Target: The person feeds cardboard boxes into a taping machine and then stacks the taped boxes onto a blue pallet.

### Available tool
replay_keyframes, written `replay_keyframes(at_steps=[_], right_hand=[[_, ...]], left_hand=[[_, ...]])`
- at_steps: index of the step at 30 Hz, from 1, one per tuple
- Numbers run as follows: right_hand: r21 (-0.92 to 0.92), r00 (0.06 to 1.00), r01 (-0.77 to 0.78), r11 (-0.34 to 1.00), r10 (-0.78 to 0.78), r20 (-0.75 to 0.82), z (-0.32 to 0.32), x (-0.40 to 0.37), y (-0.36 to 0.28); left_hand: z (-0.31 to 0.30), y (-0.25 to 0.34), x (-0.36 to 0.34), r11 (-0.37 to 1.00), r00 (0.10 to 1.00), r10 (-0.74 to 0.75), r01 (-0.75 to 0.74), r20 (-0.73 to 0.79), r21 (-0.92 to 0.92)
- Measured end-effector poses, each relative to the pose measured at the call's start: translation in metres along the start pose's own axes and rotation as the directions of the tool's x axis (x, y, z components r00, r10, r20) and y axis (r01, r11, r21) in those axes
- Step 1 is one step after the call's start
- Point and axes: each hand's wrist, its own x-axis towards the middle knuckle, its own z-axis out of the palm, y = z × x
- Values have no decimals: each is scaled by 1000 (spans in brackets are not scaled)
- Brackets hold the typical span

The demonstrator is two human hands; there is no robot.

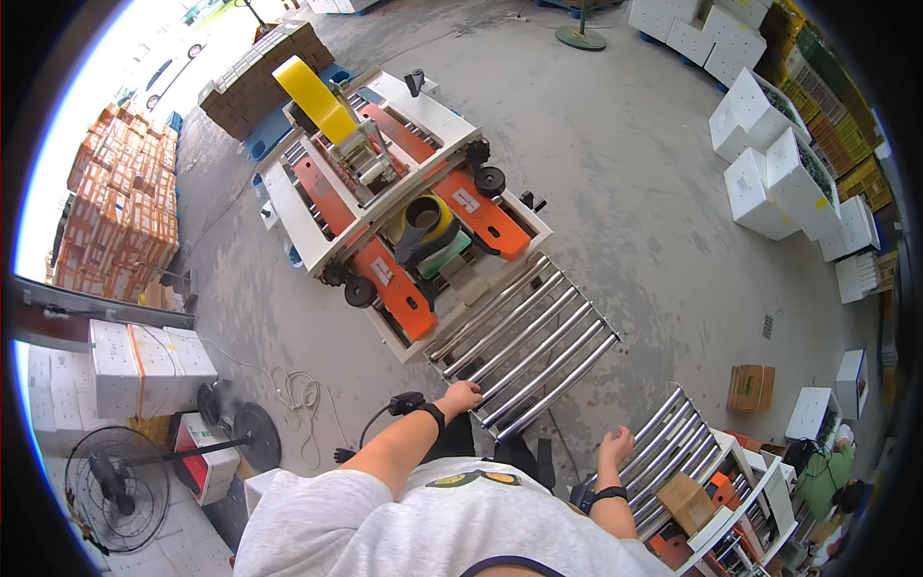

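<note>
My left hand [462,394] is beside the near left corner of a steel roller conveyor [538,337]. Its fingers are curled closed, and I see nothing in them. My right hand [615,446] hangs loosely open at the left edge of a second roller conveyor [663,447], holding nothing visible. Beyond the first rollers stands a carton taping machine [404,226] with orange plates, black wheels and a large yellow tape roll [312,96]. A brown carton [686,503] rests on the second conveyor.
A standing fan [115,486] and white foam boxes [154,370] are at left, with a loose cable [303,399] on the floor. More foam boxes [760,115] line the right side. A person in green [827,481] is at lower right. Stacked cartons [120,207] stand at far left.
</note>
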Motion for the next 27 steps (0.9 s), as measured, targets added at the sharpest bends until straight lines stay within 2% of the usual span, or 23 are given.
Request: replay_keyframes(at_steps=[7,9,11,14,15,16,17,18,19,20,23,25,27], right_hand=[[68,996,11,998,-5,-88,-3,8,21],[-46,992,-62,997,57,-109,-10,4,30],[-92,990,-94,991,84,-109,-18,2,37],[-133,983,-97,986,74,-169,-35,-9,52],[-158,978,-74,985,41,-203,-45,-15,48],[-125,982,-50,991,27,-185,-61,-18,43],[-178,982,-46,983,12,-186,-70,-20,40],[-169,973,35,985,-73,-219,-76,-21,45],[-227,978,24,974,-70,-195,-84,-22,44],[-207,976,79,975,-118,-181,-88,-22,52],[-269,969,119,956,-171,-176,-131,-22,58],[-401,991,4,916,-59,-123,-163,-15,81],[-495,985,-169,852,160,-60,-208,-9,95]], left_hand=[[16,10,-5,990,997,78,-77,-1,119],[12,13,-12,984,996,65,-73,57,164],[8,16,-20,969,997,54,-64,48,239],[9,1,-10,991,996,19,-30,91,128],[18,-29,13,999,995,7,-12,99,46],[13,-15,3,999,994,-50,50,96,3],[9,-6,-3,988,985,-92,108,143,-109],[8,-5,-3,984,979,-115,135,170,-114],[6,-6,-3,977,972,-143,168,184,-129],[6,-4,-3,984,970,-133,154,203,-94],[5,0,-8,966,960,-197,225,199,-124],[5,5,-11,969,959,-209,229,189,-92],[5,4,-9,975,966,-188,205,178,-80]])
